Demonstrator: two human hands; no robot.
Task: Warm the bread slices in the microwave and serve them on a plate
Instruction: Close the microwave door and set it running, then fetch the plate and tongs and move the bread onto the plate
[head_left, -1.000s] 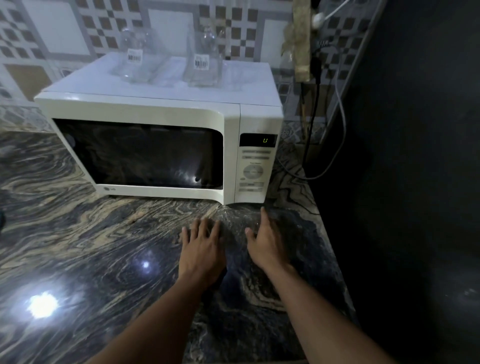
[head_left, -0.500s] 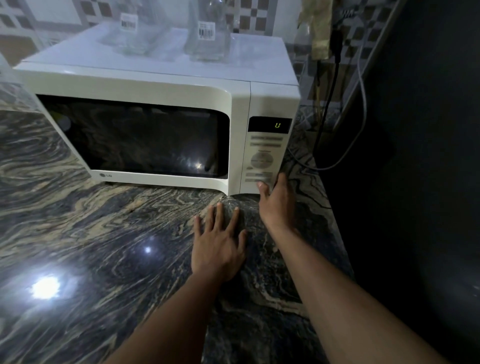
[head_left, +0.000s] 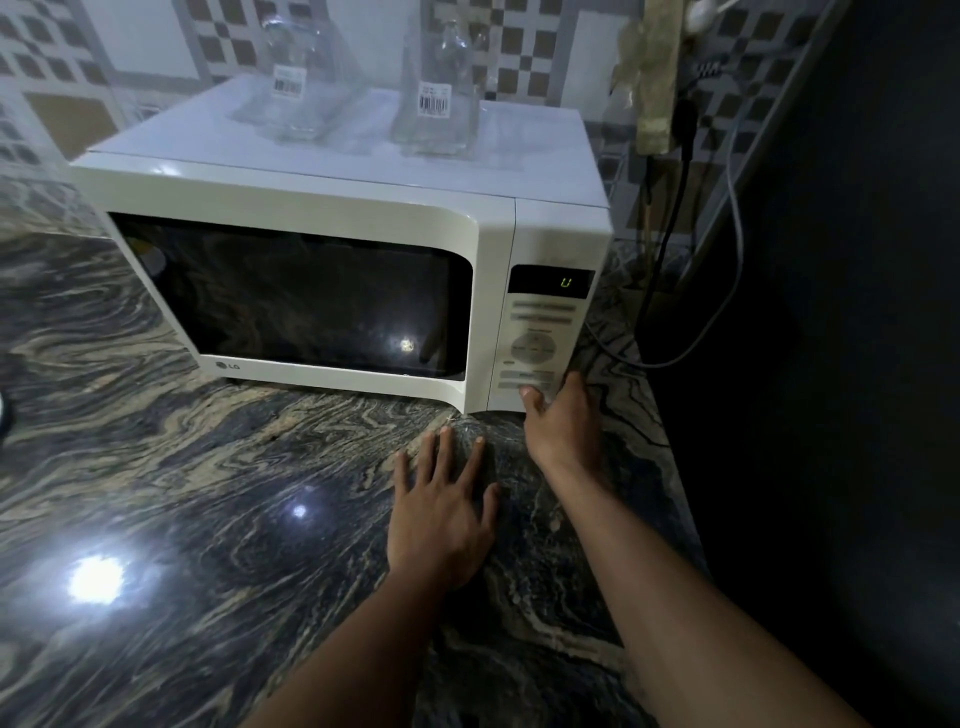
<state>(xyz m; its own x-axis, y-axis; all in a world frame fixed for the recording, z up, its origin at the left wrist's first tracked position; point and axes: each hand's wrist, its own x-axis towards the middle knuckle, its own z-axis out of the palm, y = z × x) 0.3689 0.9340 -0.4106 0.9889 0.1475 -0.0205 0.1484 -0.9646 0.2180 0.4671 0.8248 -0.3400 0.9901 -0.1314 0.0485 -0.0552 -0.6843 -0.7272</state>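
Since glossy countertop (head_left: 208, 493) offers little grip, we fear push shifts microwave (head_left: 343, 228) at 12 o'clock, toppling bottles (head_left: 436, 98) on top (unsecured). Door (head_left: 291, 306) shut and dark: cannot tell whether bread slices inside; empty run possible. Left hand (head_left: 441, 519), 6 o'clock, flat on countertop, fingers (head_left: 441, 452) spread, holding nothing. Right hand (head_left: 561, 421) at microwave's 4 o'clock corner: thumb (head_left: 532, 399) on lowest button (head_left: 511, 385), other fingers part-hidden, grip unclear.
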